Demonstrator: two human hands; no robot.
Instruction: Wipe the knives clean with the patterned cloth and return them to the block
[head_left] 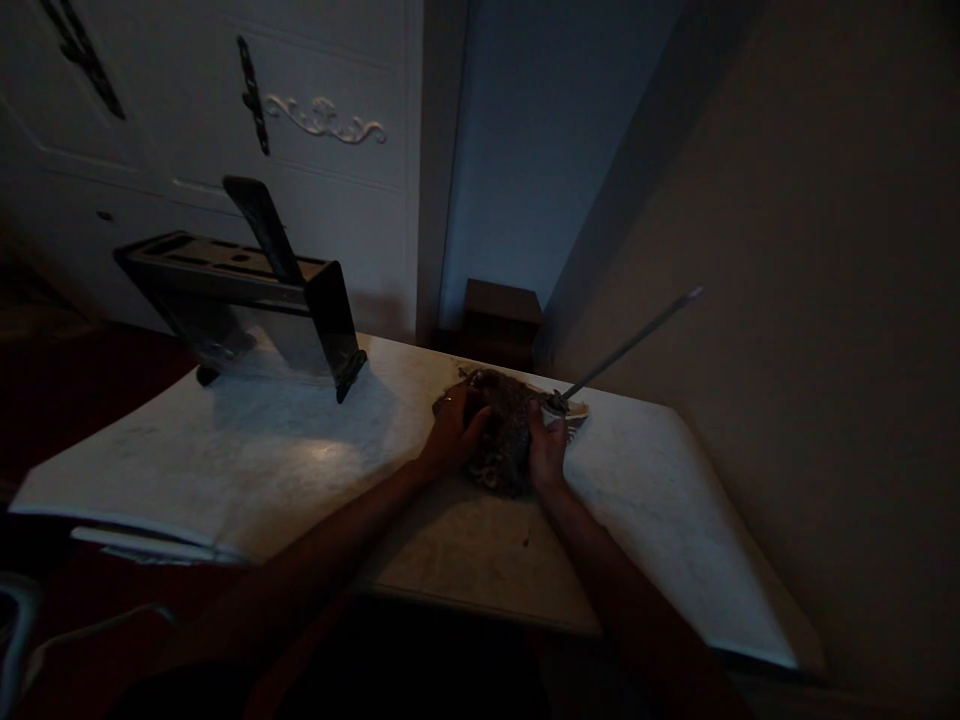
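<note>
A dark, rough brown lump [504, 430] lies on a pale marble counter [300, 460] in dim light; I cannot make out what it is. My left hand [454, 432] is curled over its left side, with a ring on one finger. My right hand [548, 445] presses against its right side and grips the handle of a long thin metal rod [634, 342], perhaps a sharpening steel or a knife, which slants up and to the right toward the wall.
A metal knife block [247, 300] with one dark handle sticking up stands at the counter's back left. White cabinet doors [225, 120] with ornate trim rise behind it. A plain wall [810, 300] runs along the right. A small dark box [501, 315] sits beyond the counter.
</note>
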